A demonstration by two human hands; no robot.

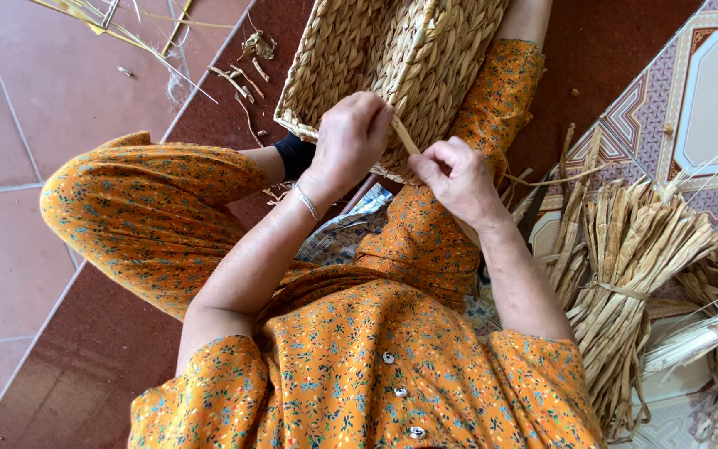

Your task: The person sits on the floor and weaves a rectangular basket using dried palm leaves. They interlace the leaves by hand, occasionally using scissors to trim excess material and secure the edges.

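- The floor (18, 125) is laid with large square terracotta-red tiles with pale grout lines; a darker red-brown band of it runs diagonally under the seated person.
- At the right edge lies a patterned tiled area (700, 75) with purple, cream and white geometric borders.
- A rectangular basket of braided pale-tan straw (392, 58) rests tilted on the person's knees, its rim toward the hands.
- The left hand (351, 137) presses on the basket's rim, fingers curled closed over the weave; a thin silver bracelet (305, 201) circles its wrist.
- The right hand (457, 176) pinches a flat tan straw strand (405, 135) between thumb and fingers, just beside the rim; the strand runs up between the two hands.
- A tied bundle of dried tan straw stalks (625, 274) lies on the floor to the person's right, with more bundles behind it.
- Loose straw scraps (243, 79) are scattered on the floor beyond the left knee.
- The person wears an orange flower-printed garment (359, 366).
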